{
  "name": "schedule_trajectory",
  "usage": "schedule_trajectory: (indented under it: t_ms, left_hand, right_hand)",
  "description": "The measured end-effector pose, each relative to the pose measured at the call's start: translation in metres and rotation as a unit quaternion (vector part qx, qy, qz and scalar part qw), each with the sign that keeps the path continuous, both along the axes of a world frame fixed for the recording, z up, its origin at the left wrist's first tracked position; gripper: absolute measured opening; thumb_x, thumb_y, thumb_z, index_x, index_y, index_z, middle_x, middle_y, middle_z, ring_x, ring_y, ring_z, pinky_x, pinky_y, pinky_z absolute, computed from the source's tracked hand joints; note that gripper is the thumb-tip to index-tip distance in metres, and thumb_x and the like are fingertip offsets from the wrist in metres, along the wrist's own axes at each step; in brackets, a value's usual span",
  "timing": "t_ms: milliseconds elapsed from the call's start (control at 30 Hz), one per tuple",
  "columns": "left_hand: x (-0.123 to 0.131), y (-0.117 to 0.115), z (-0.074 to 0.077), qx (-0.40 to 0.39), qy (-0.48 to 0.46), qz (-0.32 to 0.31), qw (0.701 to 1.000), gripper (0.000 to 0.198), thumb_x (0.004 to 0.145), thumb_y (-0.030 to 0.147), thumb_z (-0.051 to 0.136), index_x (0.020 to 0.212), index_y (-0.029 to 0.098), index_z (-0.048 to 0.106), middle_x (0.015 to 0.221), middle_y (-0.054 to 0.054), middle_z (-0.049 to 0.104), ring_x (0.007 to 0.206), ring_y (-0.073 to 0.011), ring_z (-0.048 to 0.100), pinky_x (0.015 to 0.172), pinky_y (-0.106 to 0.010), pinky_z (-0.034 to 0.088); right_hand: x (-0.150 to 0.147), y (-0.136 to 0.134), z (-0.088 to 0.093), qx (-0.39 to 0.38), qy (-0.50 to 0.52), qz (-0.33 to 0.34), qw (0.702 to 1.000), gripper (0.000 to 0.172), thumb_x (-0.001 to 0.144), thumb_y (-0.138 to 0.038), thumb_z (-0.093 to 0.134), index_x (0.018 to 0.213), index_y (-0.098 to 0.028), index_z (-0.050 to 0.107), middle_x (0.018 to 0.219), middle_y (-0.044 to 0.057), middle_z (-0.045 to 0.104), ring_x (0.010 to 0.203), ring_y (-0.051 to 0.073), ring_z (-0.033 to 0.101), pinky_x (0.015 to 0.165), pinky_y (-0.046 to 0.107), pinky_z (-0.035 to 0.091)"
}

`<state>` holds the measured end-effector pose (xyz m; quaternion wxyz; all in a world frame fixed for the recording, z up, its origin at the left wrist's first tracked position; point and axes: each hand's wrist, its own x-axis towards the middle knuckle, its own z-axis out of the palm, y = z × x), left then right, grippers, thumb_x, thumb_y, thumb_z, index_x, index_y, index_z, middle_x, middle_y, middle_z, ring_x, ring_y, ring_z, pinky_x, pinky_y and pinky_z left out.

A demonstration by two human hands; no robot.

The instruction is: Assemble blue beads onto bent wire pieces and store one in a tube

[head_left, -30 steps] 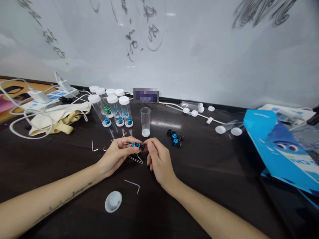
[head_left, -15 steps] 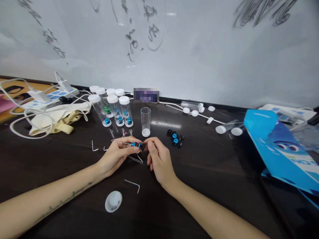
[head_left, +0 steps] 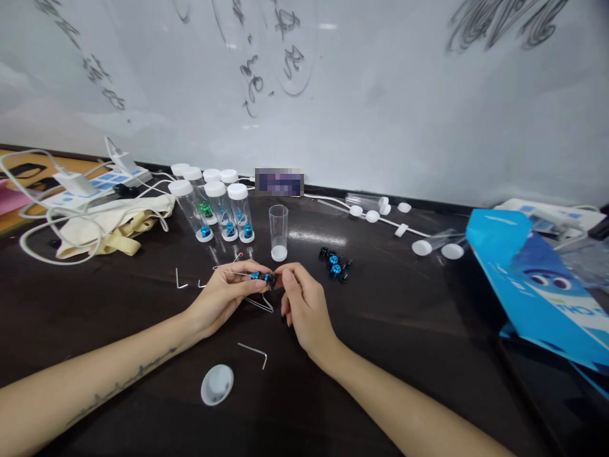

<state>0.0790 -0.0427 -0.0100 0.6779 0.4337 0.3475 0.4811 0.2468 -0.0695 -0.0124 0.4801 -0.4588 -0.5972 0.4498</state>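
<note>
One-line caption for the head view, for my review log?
Left hand holds a wire threaded with blue beads; right hand pinches its end.

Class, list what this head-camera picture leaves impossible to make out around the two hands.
- Black part at the blue pieces: too small, half hidden by right hand fingertips.
- Left hand palm: turned away.
- Label by the wall: blurred.
- Blue bag: cut off by right edge.
</note>
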Motion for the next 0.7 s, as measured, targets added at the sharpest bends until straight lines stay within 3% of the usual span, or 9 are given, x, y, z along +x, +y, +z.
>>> schedule_trajectory:
  t_ms: [467, 700]
  left_hand:
    - [0.0005, 0.0002, 0.0006, -0.003, 0.004, 0.003, 1.000, 0.019, 0.070, 0.011, 0.081, 0.089, 0.014, 0.077, 0.081, -0.002, 0.077, 0.073, -0.0100, 0.070, 0.074, -0.014, 0.055]
    - [-0.0003, 0.0003, 0.0001, -0.006, 0.007, 0.003, 1.000, 0.020, 0.070, 0.011, 0.081, 0.089, 0.015, 0.077, 0.082, -0.002, 0.077, 0.073, -0.0099, 0.070, 0.074, -0.015, 0.055]
  right_hand:
    - [-0.0002, 0.0003, -0.0001, -0.003, -0.002, 0.001, 1.000, 0.031, 0.101, -0.042, 0.037, 0.086, -0.021, 0.053, 0.062, -0.005, 0.047, 0.042, 0.006, 0.041, 0.041, 0.017, 0.031]
    - [-0.0007, 0.0009, 0.0000, 0.006, 0.005, -0.002, 1.000, 0.029, 0.100, -0.042, 0.038, 0.088, -0.021, 0.055, 0.071, -0.003, 0.051, 0.046, 0.006, 0.046, 0.041, 0.017, 0.033]
